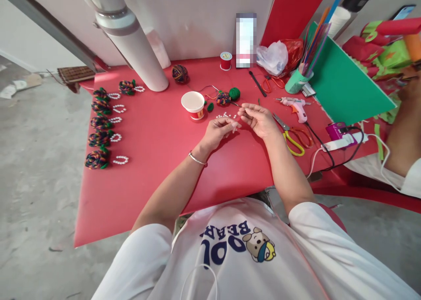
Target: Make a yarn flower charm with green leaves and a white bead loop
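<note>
My left hand (221,131) is closed in a pinch over the red table (158,159), with a few white beads just under its fingertips. What it pinches is too small to make out. Close by on the right, my right hand (258,118) has its thumb and fingers pressed together; anything in them is too fine to name. Loose white beads (225,115) lie just beyond both hands. Behind them sit a multicoloured yarn piece (223,99), a green yarn ball (234,93) and a small green leaf shape (210,107). A white-and-red paper cup (193,105) stands left of these.
Along the left edge lie several yarn pieces (100,122) with bead loops (115,120). A white cylinder (138,45) rises at the back. Scissors (291,135), a pink glue gun (294,107) and a power strip (344,142) with cables are on the right. Another person's arm (403,124) is beyond.
</note>
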`<move>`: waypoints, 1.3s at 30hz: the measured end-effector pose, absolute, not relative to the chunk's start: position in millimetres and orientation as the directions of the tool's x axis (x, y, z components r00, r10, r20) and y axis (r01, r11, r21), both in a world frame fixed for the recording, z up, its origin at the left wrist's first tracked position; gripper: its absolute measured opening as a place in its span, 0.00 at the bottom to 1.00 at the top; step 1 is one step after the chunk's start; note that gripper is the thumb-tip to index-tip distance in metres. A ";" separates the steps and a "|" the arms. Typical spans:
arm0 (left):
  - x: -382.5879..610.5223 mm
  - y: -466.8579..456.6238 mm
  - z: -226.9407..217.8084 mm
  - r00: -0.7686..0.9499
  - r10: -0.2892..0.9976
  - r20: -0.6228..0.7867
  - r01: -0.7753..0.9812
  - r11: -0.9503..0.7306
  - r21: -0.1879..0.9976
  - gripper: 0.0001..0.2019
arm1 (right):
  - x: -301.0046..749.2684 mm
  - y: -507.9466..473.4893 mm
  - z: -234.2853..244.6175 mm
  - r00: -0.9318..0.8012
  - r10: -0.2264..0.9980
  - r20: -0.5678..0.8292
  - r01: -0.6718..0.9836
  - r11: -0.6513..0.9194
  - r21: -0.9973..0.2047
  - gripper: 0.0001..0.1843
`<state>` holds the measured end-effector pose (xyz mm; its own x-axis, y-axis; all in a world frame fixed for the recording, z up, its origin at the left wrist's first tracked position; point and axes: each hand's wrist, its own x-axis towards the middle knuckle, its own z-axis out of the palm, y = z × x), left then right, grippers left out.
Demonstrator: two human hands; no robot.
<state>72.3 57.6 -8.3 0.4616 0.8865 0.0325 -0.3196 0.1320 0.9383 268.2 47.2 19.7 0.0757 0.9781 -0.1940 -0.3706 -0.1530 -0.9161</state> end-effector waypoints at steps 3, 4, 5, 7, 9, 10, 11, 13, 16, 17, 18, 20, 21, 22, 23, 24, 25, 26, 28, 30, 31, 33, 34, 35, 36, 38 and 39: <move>65.9 58.9 -3.7 0.507 0.862 -0.003 -0.340 0.203 0.918 0.22 | 268.3 50.4 17.0 0.162 0.966 -0.199 -0.404 -0.119 -0.907 0.08; 64.2 59.2 -2.5 0.518 0.855 -0.015 -0.341 0.223 0.913 0.22 | 268.3 51.3 16.1 0.179 0.964 -0.198 -0.416 -0.109 -0.903 0.08; 62.8 59.3 -1.5 0.522 0.852 -0.026 -0.342 0.237 0.909 0.22 | 268.4 52.1 15.1 0.191 0.962 -0.195 -0.426 -0.098 -0.899 0.09; 61.5 59.3 -0.8 0.508 0.860 -0.038 -0.349 0.246 0.904 0.22 | 269.0 53.4 12.9 0.202 0.962 -0.184 -0.441 -0.079 -0.894 0.10; 61.5 59.2 -1.7 0.484 0.874 -0.039 -0.361 0.240 0.901 0.22 | 270.1 54.6 10.8 0.205 0.962 -0.181 -0.446 -0.073 -0.892 0.11; 61.8 59.2 -2.5 0.475 0.879 -0.039 -0.368 0.239 0.899 0.22 | 270.8 55.1 9.9 0.204 0.962 -0.183 -0.447 -0.075 -0.892 0.11; 62.1 59.4 -3.3 0.471 0.881 -0.043 -0.373 0.243 0.896 0.21 | 271.7 55.4 9.3 0.199 0.962 -0.187 -0.450 -0.080 -0.890 0.10; 62.4 59.8 -4.8 0.479 0.876 -0.060 -0.369 0.263 0.891 0.20 | 273.6 55.8 8.9 0.182 0.962 -0.204 -0.468 -0.098 -0.878 0.09; 61.3 59.0 -4.7 0.482 0.875 -0.052 -0.367 0.256 0.894 0.19 | 277.1 55.9 9.8 0.156 0.960 -0.231 -0.492 -0.127 -0.861 0.08; 60.1 57.7 -4.1 0.466 0.884 -0.036 -0.375 0.235 0.897 0.19 | 278.6 56.0 10.2 0.151 0.960 -0.237 -0.491 -0.136 -0.861 0.08; 58.2 55.8 -3.5 0.442 0.897 -0.019 -0.384 0.209 0.899 0.19 | 280.3 56.3 10.4 0.149 0.959 -0.241 -0.486 -0.141 -0.863 0.08; 52.1 49.7 -2.5 0.394 0.919 -0.005 -0.385 0.170 0.907 0.20 | 284.2 57.0 10.5 0.151 0.960 -0.237 -0.472 -0.141 -0.870 0.07; 47.7 45.8 -2.3 0.378 0.926 -0.011 -0.375 0.164 0.913 0.21 | 286.0 57.4 10.5 0.153 0.960 -0.233 -0.461 -0.139 -0.876 0.07; 42.4 41.5 -2.3 0.372 0.928 -0.029 -0.356 0.171 0.919 0.21 | 287.5 57.7 10.4 0.157 0.961 -0.226 -0.446 -0.136 -0.885 0.07; 36.3 36.9 -2.5 0.362 0.931 -0.044 -0.337 0.174 0.925 0.21 | 288.6 57.7 10.5 0.159 0.962 -0.221 -0.425 -0.135 -0.895 0.07; 29.6 32.5 -2.8 0.336 0.941 -0.042 -0.325 0.158 0.932 0.21 | 289.0 57.5 10.6 0.163 0.963 -0.216 -0.402 -0.136 -0.905 0.07; 22.3 28.4 -3.0 0.309 0.951 -0.034 -0.297 0.130 0.946 0.21 | 288.7 56.9 10.9 0.165 0.963 -0.212 -0.377 -0.137 -0.916 0.07; 14.8 24.8 -3.2 0.282 0.959 -0.022 -0.251 0.095 0.963 0.20 | 287.6 56.0 11.1 0.166 0.964 -0.207 -0.349 -0.139 -0.927 0.08; -0.6 20.3 -3.4 0.251 0.968 0.021 -0.113 0.008 0.994 0.18 | 283.3 53.8 11.0 0.164 0.968 -0.189 -0.278 -0.139 -0.951 0.09; -14.9 19.2 -3.5 0.258 0.963 0.078 0.024 -0.087 0.996 0.16 | 277.4 51.7 9.5 0.159 0.973 -0.165 -0.177 -0.136 -0.975 0.09; -21.2 19.8 -3.7 0.264 0.959 0.102 0.073 -0.126 0.989 0.15 | 274.5 50.8 8.1 0.158 0.976 -0.151 -0.119 -0.133 -0.984 0.09; -31.2 22.2 -4.4 0.262 0.957 0.128 0.139 -0.169 0.976 0.13 | 269.7 49.5 4.3 0.156 0.981 -0.118 0.002 -0.120 -0.993 0.09; -34.6 23.6 -4.9 0.258 0.957 0.131 0.156 -0.175 0.972 0.12 | 268.1 49.0 2.1 0.152 0.984 -0.097 0.066 -0.108 -0.992 0.08; -36.8 24.9 -5.5 0.254 0.958 0.131 0.168 -0.177 0.970 0.11 | 267.1 48.6 0.0 0.145 0.987 -0.070 0.133 -0.090 -0.987 0.08; -37.9 25.9 -5.9 0.253 0.958 0.134 0.176 -0.181 0.968 0.10 | 266.6 48.2 -1.9 0.138 0.990 -0.040 0.200 -0.068 -0.978 0.08; -37.1 26.8 -6.3 0.259 0.953 0.154 0.186 -0.206 0.961 0.10 | 266.6 47.5 -4.7 0.115 0.993 0.015 0.313 -0.022 -0.950 0.08; -35.6 26.5 -6.1 0.266 0.949 0.171 0.196 -0.227 0.954 0.10 | 266.9 47.3 -5.6 0.104 0.994 0.035 0.351 -0.004 -0.936 0.09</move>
